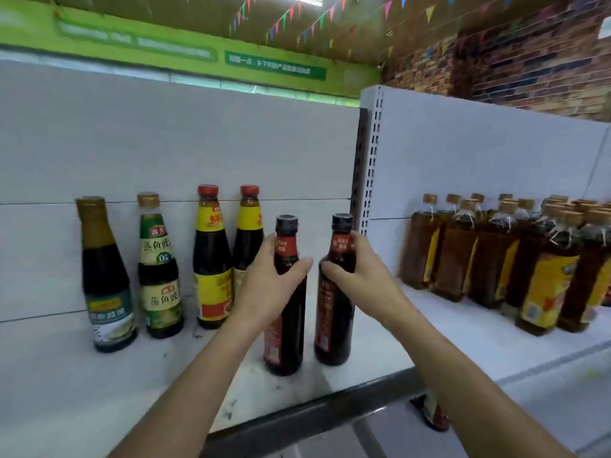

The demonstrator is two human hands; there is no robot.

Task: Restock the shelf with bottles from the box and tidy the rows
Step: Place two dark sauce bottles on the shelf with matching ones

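The front lip of the shelf (pixel 297 414) passes nearest to me, under both forearms. Below it, under my right forearm, part of a lower bottle (pixel 433 414) shows. The box is not in view, so I cannot tell whether this bottle stands in it.

My left hand (pixel 264 285) is wrapped round the shoulder of the left dark bottle (pixel 286 328), thumb across the front and fingers curled behind. My right hand (pixel 360 272) holds the right dark bottle (pixel 334 312) the same way at its neck and shoulder. Both bottles stand upright with their bases on the shelf board, just beside each other with a narrow gap between them, near the front lip.

Directly beyond the left grip stand two yellow-labelled bottles (pixel 211 259). Outward to the left of them come a green-labelled bottle (pixel 160 269) and then a teal-labelled bottle (pixel 105 279) with another close behind it. All of these sit at the back panel with gaps between them. Beyond the right grip, past the perforated upright (pixel 368 180), a packed block of amber oil bottles (pixel 496 252) fills the neighbouring bay.

Assessment: restocking is at an early stage.
- The two gripped bottles have reached the board but stand forward of the back row, so they likely need pushing back into line.
- The rows are thin and unevenly spaced, and much of the board is bare.
- Further bottles and tidying appear to be outstanding.
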